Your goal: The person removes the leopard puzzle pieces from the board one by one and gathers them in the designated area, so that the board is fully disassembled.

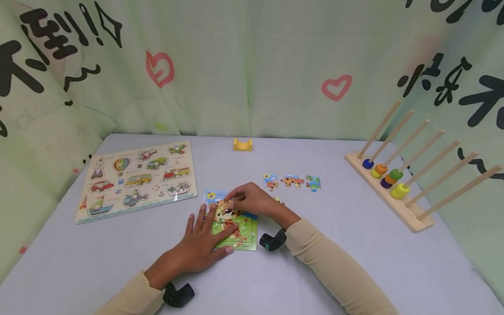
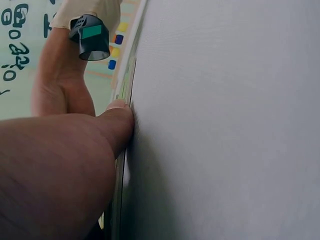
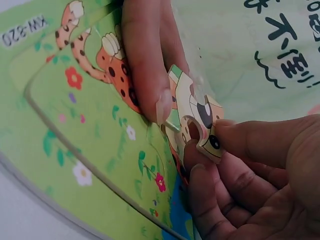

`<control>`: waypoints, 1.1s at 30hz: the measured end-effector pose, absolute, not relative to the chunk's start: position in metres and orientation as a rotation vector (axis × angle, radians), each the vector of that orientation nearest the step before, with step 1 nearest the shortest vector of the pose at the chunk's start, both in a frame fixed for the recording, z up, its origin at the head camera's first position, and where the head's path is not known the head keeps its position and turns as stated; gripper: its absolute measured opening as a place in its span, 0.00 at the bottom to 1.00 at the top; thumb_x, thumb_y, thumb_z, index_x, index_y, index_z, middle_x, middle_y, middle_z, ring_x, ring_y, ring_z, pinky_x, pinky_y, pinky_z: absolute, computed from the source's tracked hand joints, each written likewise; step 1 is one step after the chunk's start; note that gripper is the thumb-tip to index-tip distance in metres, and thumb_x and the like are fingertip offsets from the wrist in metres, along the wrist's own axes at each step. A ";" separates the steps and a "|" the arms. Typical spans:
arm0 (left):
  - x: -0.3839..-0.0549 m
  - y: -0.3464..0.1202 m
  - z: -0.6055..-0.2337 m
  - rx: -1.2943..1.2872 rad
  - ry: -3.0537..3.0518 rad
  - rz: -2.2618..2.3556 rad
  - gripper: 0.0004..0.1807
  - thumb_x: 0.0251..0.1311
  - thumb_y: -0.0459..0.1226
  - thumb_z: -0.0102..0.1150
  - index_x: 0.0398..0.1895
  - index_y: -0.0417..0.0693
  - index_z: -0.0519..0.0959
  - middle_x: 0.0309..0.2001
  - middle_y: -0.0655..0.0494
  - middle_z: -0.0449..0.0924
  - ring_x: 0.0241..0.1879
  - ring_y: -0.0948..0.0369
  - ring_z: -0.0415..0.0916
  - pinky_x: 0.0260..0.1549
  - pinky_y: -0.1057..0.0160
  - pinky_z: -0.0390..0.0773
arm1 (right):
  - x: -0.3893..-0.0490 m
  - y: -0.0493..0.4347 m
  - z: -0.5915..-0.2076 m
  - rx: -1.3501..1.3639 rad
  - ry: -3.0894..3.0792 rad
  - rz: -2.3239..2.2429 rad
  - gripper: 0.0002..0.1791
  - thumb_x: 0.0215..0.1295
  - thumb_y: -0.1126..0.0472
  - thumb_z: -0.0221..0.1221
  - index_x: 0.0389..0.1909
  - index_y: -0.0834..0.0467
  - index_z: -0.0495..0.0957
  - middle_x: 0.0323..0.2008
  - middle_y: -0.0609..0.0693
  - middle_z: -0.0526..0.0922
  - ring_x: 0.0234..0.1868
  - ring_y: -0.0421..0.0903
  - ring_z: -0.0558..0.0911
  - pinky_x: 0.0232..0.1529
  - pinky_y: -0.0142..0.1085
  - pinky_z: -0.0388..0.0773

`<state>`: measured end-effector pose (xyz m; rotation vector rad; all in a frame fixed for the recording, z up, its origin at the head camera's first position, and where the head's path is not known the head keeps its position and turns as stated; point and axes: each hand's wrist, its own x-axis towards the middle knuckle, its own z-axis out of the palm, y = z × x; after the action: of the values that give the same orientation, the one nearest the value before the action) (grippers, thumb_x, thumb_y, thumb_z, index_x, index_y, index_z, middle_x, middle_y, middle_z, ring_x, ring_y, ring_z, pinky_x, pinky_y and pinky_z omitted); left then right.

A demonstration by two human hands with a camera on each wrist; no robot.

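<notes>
A green jigsaw board (image 1: 249,239) with a spotted leopard picture lies in front of me. My left hand (image 1: 200,246) rests across its left side, fingers spread; its thumb lies along the near edge in the left wrist view. With thumb and fingers, my right hand (image 1: 252,200) pinches a jigsaw piece (image 3: 204,111) showing part of the leopard's face. That piece is tilted up over the upper part of the board. A left fingertip (image 3: 163,106) is right beside it. Part of the leopard picture is hidden by both hands.
Loose jigsaw pieces (image 1: 292,180) lie in a row beyond the right hand, with another partly hidden by the right wrist. A vehicle puzzle board (image 1: 161,199) lies at left, a yellow block (image 1: 242,145) at the back. A pegged wooden rack (image 1: 416,222) with coloured beads stands right.
</notes>
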<state>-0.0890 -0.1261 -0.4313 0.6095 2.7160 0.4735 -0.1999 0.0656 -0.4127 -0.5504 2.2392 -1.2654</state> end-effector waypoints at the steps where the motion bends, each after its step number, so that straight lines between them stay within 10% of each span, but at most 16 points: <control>1: -0.089 -0.126 -0.432 0.606 2.717 0.472 0.32 0.68 0.60 0.45 0.74 0.70 0.58 0.76 0.39 0.26 0.72 0.40 0.16 0.63 0.34 0.26 | -0.200 0.066 -0.413 -0.546 2.241 -1.271 0.12 0.65 0.66 0.61 0.48 0.62 0.83 0.31 0.49 0.86 0.31 0.43 0.82 0.35 0.35 0.78; 33: -0.086 -0.126 -0.429 0.662 2.738 0.482 0.31 0.69 0.59 0.45 0.74 0.68 0.59 0.75 0.34 0.26 0.72 0.38 0.19 0.64 0.34 0.30 | -0.203 0.145 -0.405 -0.380 2.435 -1.375 0.14 0.66 0.58 0.61 0.50 0.56 0.82 0.39 0.49 0.84 0.40 0.46 0.81 0.38 0.39 0.76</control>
<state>-0.0859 -0.1264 -0.4292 0.6624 2.7383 0.4824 -0.2029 0.1450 -0.4052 -0.3798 2.4354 -1.3746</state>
